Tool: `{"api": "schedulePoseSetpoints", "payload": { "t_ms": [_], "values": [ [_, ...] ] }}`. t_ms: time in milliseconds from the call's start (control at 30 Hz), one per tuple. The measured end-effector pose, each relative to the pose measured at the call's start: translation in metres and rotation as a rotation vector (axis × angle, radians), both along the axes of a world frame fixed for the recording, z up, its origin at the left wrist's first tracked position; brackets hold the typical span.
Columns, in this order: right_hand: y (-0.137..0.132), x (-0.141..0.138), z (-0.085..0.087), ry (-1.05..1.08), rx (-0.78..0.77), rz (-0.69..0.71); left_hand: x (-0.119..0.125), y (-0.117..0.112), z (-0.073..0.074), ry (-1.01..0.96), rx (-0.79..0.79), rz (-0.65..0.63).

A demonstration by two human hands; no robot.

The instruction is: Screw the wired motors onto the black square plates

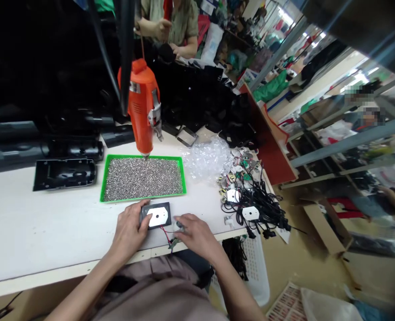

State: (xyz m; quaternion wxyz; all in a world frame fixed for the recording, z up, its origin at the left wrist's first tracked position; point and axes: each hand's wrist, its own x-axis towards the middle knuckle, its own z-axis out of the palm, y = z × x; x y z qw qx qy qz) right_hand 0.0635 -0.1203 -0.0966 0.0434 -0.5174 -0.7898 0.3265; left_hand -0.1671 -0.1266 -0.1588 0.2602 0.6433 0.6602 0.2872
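My left hand grips a black plastic housing with a white plate set in it, on the white workbench. My right hand pinches a small grey part just beside the housing. Thin red and black wires run down to a small green circuit board near the bench edge. Beyond my hands lies a green tray full of small screws. An orange electric screwdriver hangs above the tray, its tip at the far rim.
A larger black housing lies left of the tray. Right of it are bubble wrap and a heap of wired white plates. Black parts are piled behind, where a co-worker stands. A white basket sits below the bench.
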Motion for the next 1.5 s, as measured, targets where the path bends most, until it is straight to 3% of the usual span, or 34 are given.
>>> {"api": "schedulePoseSetpoints", "payload": {
  "t_ms": [67, 233, 300, 400, 567, 667, 933, 1033, 1100, 1200, 1267, 1367, 1500],
  "values": [
    [0.005, -0.007, -0.005, 0.050, -0.020, -0.031, 0.001, -0.002, 0.001, -0.016, -0.012, 0.031],
    [0.014, -0.014, -0.009, 0.363, 0.273, -0.267, 0.007, -0.007, 0.003, -0.027, 0.029, 0.069],
    [0.017, -0.023, -0.013, 0.467, 0.268, -0.208, 0.008, -0.009, 0.003, -0.028, 0.054, 0.074],
    [0.022, -0.037, -0.017, 0.456, 0.267, -0.049, 0.010, -0.010, 0.002, -0.036, 0.087, 0.079],
    [0.032, -0.048, -0.009, 0.173, 0.452, 0.270, 0.013, -0.012, -0.001, -0.041, 0.133, 0.086],
    [0.037, -0.052, -0.003, 0.065, 0.496, 0.393, 0.014, -0.013, -0.003, -0.016, 0.137, 0.078],
    [0.042, -0.057, -0.004, -0.030, 0.468, 0.489, 0.017, -0.014, -0.006, 0.016, 0.152, 0.079],
    [0.046, -0.045, 0.016, 0.010, 0.381, 0.504, 0.008, -0.020, -0.002, -0.003, 0.225, 0.096],
    [0.057, -0.036, 0.038, 0.141, 0.325, 0.408, -0.004, -0.019, 0.007, 0.024, 0.302, 0.126],
    [0.089, -0.041, 0.070, 0.475, 0.302, 0.115, -0.024, 0.006, 0.027, 0.216, 0.332, 0.166],
    [0.116, -0.062, 0.080, 0.703, 0.163, 0.140, -0.031, 0.037, 0.040, 0.378, 0.255, 0.084],
    [0.147, -0.102, 0.079, 0.949, -0.152, 0.307, -0.030, 0.080, 0.050, 0.492, 0.129, -0.044],
    [0.150, -0.129, 0.076, 1.087, -0.174, 0.110, -0.025, 0.101, 0.041, 0.454, 0.127, -0.030]
  ]
}}
